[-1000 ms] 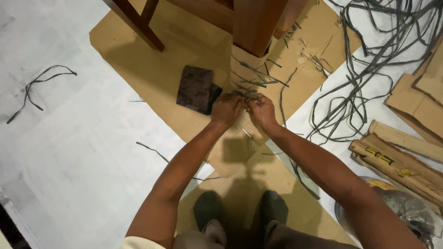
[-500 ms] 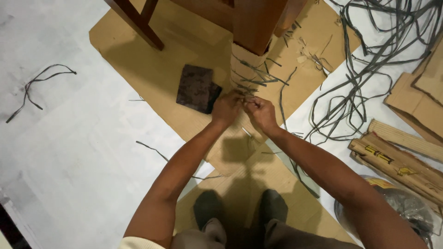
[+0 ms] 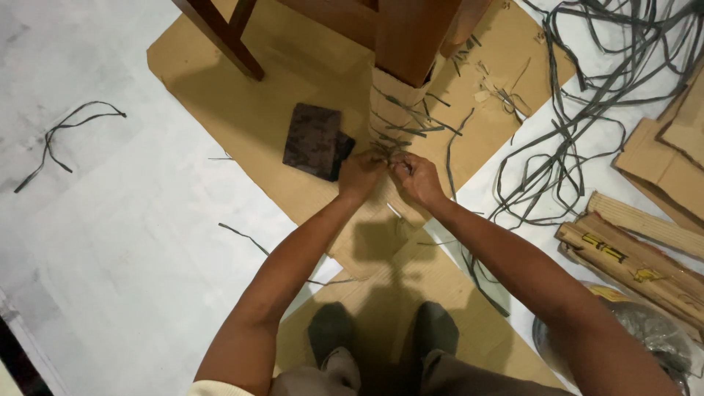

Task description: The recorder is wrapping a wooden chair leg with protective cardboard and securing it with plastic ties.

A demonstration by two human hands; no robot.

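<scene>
A brown wooden furniture leg (image 3: 414, 33) stands on a cardboard sheet (image 3: 293, 81). Its lower part is wrapped in cardboard (image 3: 392, 110) bound by grey plastic straps (image 3: 403, 126). My left hand (image 3: 359, 174) and my right hand (image 3: 416, 178) meet at the bottom of the wrap, both pinching the ends of a grey strap (image 3: 386, 151) there. The strap ends are mostly hidden by my fingers.
A dark square block (image 3: 314, 139) lies left of the leg. A tangle of grey straps (image 3: 587, 95) spreads at the right. Rolled cardboard pieces (image 3: 638, 249) lie at far right, a loose strap (image 3: 62, 136) at left. My feet (image 3: 381, 330) stand below.
My hands shifted slightly at the base of the wrap, the right hand drawing a little to the right. Everything else stays in place.
</scene>
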